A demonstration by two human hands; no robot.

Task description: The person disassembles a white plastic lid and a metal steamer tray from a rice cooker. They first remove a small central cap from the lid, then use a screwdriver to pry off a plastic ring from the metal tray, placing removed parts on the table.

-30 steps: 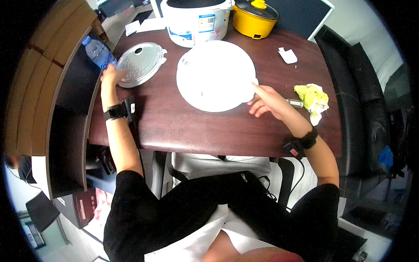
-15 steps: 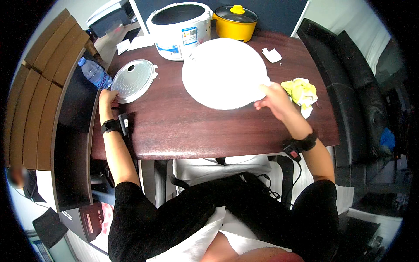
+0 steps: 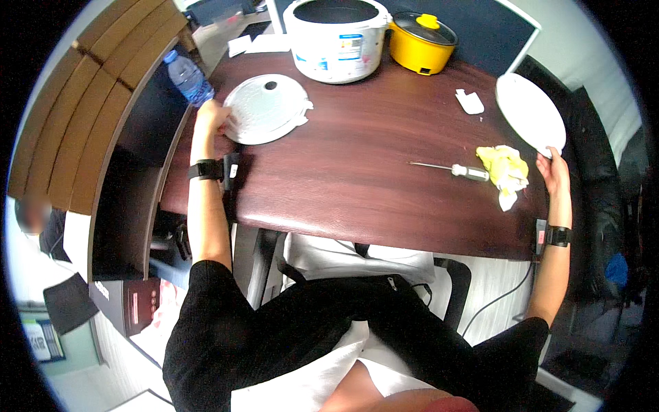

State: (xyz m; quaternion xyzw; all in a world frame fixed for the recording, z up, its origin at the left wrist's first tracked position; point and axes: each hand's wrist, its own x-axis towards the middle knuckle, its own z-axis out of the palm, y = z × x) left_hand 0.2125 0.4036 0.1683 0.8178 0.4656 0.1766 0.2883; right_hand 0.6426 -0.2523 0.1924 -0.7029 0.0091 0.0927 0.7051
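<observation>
In my right hand point(image 3: 555, 175) is the rim of a white oval-looking lid point(image 3: 532, 113), held tilted out at the table's right edge. My left hand point(image 3: 211, 118) pinches the left edge of a grey round lid plate point(image 3: 264, 113) with a dark hole and small tabs on its rim. The white rice cooker body point(image 3: 336, 51), its top uncovered, stands at the back. A screwdriver point(image 3: 470, 172) with a pale handle lies beside a crumpled yellow-and-white cloth point(image 3: 504, 168), left of my right hand.
A yellow pot point(image 3: 422, 51) with a glass lid stands by the cooker. A small white plastic piece point(image 3: 470, 101) lies on the dark red table point(image 3: 343, 178). The water bottle point(image 3: 187, 79) is next to my left hand. Brown boxes point(image 3: 62, 130) line the left; a black sofa point(image 3: 597, 137) stands right.
My right hand has carried the white lid from the middle of the table to its right edge, uncovering the screwdriver. My left hand stays at the grey lid plate. The view has shifted.
</observation>
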